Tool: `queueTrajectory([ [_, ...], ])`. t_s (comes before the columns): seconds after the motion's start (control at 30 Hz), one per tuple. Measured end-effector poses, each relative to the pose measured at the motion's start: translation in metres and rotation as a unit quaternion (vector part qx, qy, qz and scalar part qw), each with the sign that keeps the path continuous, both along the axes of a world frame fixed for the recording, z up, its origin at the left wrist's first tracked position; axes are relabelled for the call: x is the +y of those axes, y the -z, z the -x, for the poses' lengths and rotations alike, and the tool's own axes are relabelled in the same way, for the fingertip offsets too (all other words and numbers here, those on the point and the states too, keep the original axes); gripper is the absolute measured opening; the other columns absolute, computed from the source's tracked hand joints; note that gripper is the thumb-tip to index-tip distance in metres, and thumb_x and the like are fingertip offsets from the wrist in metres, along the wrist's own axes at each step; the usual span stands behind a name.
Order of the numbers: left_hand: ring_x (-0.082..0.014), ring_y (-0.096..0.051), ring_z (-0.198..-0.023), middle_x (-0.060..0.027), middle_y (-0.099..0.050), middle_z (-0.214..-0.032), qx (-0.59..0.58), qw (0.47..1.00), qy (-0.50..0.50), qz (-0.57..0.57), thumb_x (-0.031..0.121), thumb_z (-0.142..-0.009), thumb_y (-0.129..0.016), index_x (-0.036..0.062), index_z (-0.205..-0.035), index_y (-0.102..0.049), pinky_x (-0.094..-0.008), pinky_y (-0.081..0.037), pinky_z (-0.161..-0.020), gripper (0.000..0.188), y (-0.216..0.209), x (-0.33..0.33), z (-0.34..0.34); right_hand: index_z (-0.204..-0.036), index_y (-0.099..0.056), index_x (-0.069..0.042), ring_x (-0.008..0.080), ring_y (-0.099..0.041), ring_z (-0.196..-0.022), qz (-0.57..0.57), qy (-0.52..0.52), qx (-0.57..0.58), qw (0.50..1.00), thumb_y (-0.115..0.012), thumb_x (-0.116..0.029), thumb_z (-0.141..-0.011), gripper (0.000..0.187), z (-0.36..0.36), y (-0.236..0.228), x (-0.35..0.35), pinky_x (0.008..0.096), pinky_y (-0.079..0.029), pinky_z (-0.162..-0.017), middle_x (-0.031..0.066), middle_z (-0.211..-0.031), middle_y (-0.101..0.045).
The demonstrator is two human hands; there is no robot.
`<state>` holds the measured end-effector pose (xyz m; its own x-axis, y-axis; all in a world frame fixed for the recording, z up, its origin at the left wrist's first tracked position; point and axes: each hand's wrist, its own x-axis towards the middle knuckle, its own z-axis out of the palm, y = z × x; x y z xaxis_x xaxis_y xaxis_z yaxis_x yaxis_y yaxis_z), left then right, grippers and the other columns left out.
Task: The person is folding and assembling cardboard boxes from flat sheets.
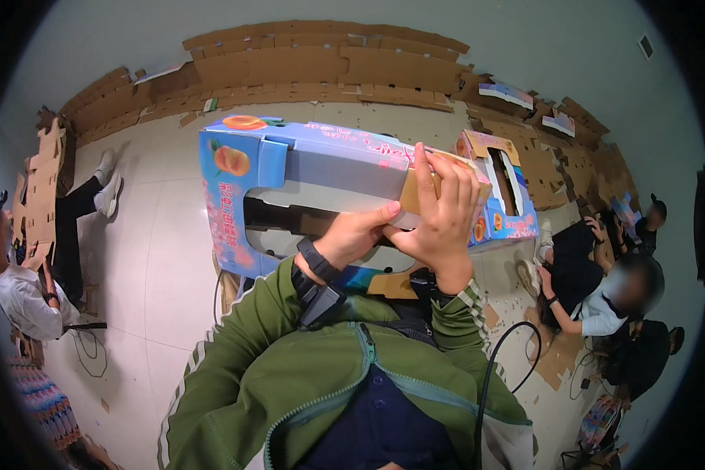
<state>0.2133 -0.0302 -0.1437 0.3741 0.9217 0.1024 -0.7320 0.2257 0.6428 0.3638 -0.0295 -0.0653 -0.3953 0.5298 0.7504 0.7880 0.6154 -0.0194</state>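
Jacket: green, long-sleeved, pale patterned sleeve trim, light grey panel toward right shoulder | Zipper: teal, parted over chest | Shirt: dark navy, front buttons | Left wrist strap: black, black block adjoining | Right wrist gear: black | Cable: black, curved, right side

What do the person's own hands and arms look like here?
The left hand and right hand are gloveless. The left wears a black band and boxy dark device at the wrist; the right, another dark device. The green sleeves have pale outer trim.
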Motion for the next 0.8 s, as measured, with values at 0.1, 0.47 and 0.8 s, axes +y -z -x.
queueTrajectory([
  [0.1,-0.0213,-0.058,-0.113,-0.0082,-0.058,-0.124,0.008,1.000,-0.008,-0.023,0.017,-0.094,-0.064,0.0046,-0.136,-0.046,-0.0373,-0.052,-0.092,0.048,-0.002,0.001,-0.001,-0.138,-0.050,-0.005,0.0298,-0.047,-0.113,0.010,-0.014,-0.002,1.000,-0.080,-0.032,-0.047,0.100,-0.002,-0.007,0.001,0.0480,-0.034,-0.101,0.0101,-0.123,-0.052],
  [0.47,-0.0142,-0.058,-0.108,-0.0047,-0.061,-0.117,0.002,1.000,-0.008,-0.001,0.017,-0.095,-0.065,0.0034,-0.129,-0.054,-0.0305,-0.047,-0.094,0.039,-0.005,-0.004,-0.003,-0.122,-0.057,-0.002,0.0342,-0.053,-0.113,0.011,-0.144,0.106,0.984,-0.072,-0.017,-0.076,0.051,-0.018,-0.003,0.007,0.0459,-0.037,-0.100,0.0150,-0.126,-0.058],
  [0.8,-0.0149,-0.057,-0.111,-0.0041,-0.061,-0.121,-0.001,0.999,-0.031,-0.008,0.016,-0.094,-0.066,0.0033,-0.130,-0.054,-0.0306,-0.045,-0.096,0.040,-0.013,-0.005,-0.005,-0.098,-0.063,-0.003,0.0332,-0.059,-0.106,-0.047,-0.120,0.104,0.986,-0.067,-0.005,-0.077,0.021,-0.017,0.003,0.015,0.0458,-0.042,-0.096,0.0139,-0.118,-0.065],
])
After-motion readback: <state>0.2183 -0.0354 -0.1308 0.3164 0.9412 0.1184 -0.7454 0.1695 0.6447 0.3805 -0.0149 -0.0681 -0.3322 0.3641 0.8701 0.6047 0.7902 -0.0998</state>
